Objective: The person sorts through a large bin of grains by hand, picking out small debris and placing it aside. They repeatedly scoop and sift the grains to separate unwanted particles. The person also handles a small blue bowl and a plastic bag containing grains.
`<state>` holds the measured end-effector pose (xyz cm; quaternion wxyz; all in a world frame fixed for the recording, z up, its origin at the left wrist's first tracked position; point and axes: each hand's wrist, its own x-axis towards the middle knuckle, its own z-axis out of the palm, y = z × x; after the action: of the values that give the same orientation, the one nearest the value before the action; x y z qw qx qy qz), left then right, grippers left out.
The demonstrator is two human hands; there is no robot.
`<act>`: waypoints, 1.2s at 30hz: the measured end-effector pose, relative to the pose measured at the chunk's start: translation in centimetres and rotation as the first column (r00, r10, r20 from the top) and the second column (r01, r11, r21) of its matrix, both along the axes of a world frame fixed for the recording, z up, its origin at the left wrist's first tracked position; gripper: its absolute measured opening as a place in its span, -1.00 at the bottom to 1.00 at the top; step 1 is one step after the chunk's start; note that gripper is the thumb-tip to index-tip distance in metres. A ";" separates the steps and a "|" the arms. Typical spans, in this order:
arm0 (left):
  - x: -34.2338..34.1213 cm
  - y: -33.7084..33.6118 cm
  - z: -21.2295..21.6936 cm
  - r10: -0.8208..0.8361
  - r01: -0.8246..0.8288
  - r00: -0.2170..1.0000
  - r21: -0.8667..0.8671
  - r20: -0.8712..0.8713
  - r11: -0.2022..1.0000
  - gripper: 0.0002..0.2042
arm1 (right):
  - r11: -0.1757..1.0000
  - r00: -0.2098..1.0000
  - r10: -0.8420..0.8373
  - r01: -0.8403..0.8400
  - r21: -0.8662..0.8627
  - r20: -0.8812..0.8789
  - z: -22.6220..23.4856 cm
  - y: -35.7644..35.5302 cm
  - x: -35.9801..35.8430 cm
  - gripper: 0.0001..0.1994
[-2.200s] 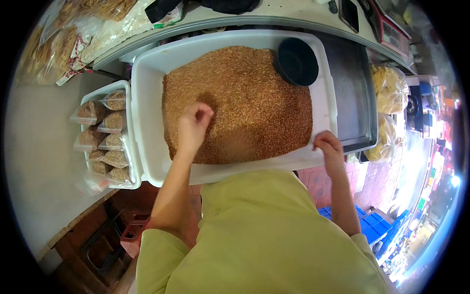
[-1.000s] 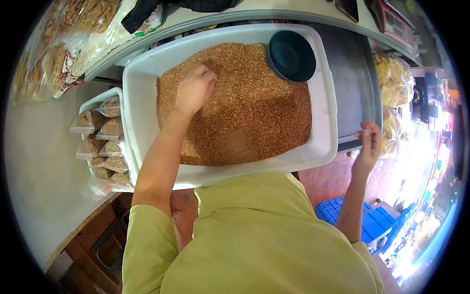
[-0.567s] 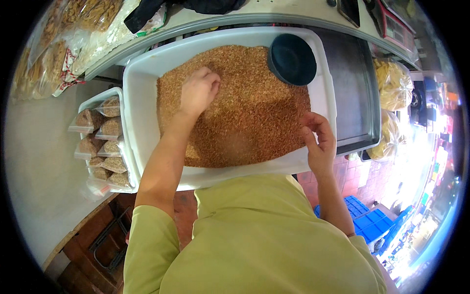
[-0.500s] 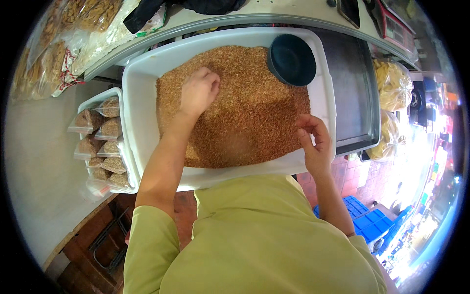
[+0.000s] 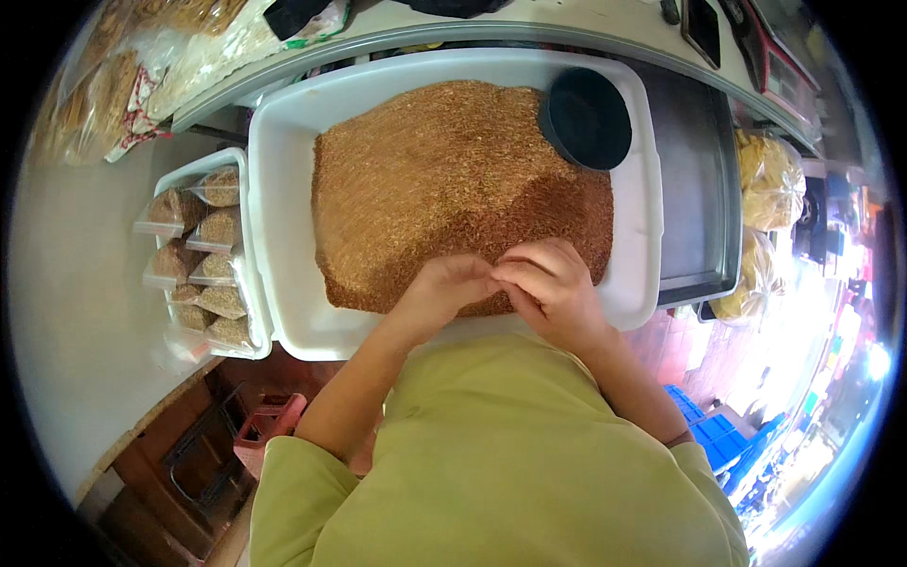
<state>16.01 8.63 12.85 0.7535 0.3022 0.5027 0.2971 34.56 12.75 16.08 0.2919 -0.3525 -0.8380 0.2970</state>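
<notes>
Both my hands meet above the near edge of a heap of small brown grains [image 5: 444, 170], which fills much of a white plastic tub [image 5: 283, 274]. My left hand [image 5: 444, 291] is closed, its fingertips pressed against those of the other hand. My right hand [image 5: 559, 293] is closed in a pinch; anything between the fingertips is too small or hidden to name. At the far right corner of the tub, a dark teal bowl [image 5: 588, 118] rests on the grains, tilted.
Left of the tub stands a white tray [image 5: 248, 189] of small zip bags [image 5: 222, 227] filled with grain. To the right lies a grey metal tray [image 5: 694, 180], with clear bags of yellowish food [image 5: 770, 184] beyond it. A counter edge [image 5: 425, 36] runs along the far side.
My left hand has come back from the far part of the grains toward me. The right hand has moved left, and the fingertips now meet. The view has shifted slightly.
</notes>
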 end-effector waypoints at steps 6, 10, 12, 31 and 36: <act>-0.3 -1.6 -1.0 0.061 -0.060 0.997 -0.007 0.050 0.998 -0.84 | 0.997 0.998 0.057 -0.059 0.046 0.032 0.6 0.0 -0.8 -0.84; -0.3 -1.6 -0.9 0.072 -0.074 0.996 0.023 0.044 0.997 -0.83 | 0.996 0.997 0.051 -0.055 0.068 0.054 0.8 0.0 -1.0 -0.84; -0.1 -1.6 -0.9 0.084 -0.086 0.996 0.047 0.040 0.995 -0.83 | 0.997 0.998 0.031 -0.034 0.071 0.054 0.9 -0.1 -1.1 -0.84; 0.8 -1.7 -1.3 0.187 -0.205 0.970 0.111 0.153 0.972 -0.84 | 0.997 0.994 -0.040 0.033 0.073 0.099 0.8 -0.3 -1.7 -0.82; 0.5 -1.7 -1.8 0.188 -0.202 0.974 0.105 0.130 0.974 -0.89 | 0.996 0.993 -0.024 0.014 0.092 0.112 0.3 -0.1 -1.6 -0.83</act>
<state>16.54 6.93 11.06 0.7301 0.2770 0.4657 0.4163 32.93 12.63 16.43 0.2624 -0.3631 -0.8625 0.2354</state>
